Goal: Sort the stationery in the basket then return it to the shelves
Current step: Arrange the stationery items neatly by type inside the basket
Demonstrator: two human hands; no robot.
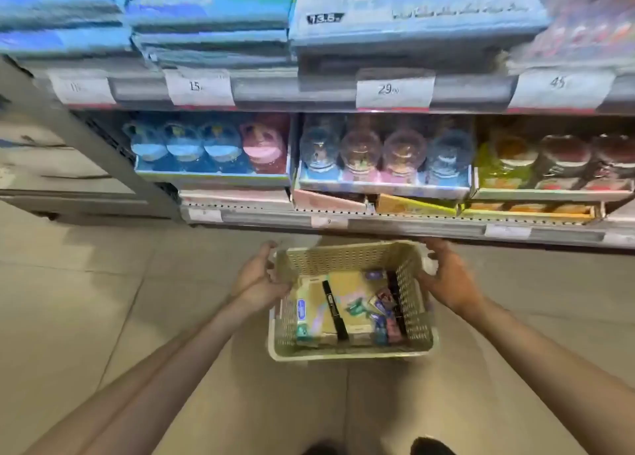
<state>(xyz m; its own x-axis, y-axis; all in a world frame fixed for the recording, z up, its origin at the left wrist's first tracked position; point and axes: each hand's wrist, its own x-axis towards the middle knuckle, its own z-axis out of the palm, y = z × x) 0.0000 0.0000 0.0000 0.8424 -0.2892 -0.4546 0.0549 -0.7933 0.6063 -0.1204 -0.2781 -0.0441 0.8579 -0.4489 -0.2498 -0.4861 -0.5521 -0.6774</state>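
While the left hand [262, 276] and right hand [446, 276] grip opposite rims, the perforated plastic basket [350, 350] of small stationery boxes [330, 313] looks light, rigid, best carried two-handed.

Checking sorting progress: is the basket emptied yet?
Not emptied. The basket holds boxes, a black pen and small packets; both hands grip its sides.

We see a tiled floor [103, 317] near us and shelves [343, 88] beyond it. The upper shelf bears flat blue packs [209, 11] and price tags [394, 90]. The lower shelf [395, 226] carries trays of globe-shaped items [383, 155], blue and pink at left and centre, yellow and dark at right.
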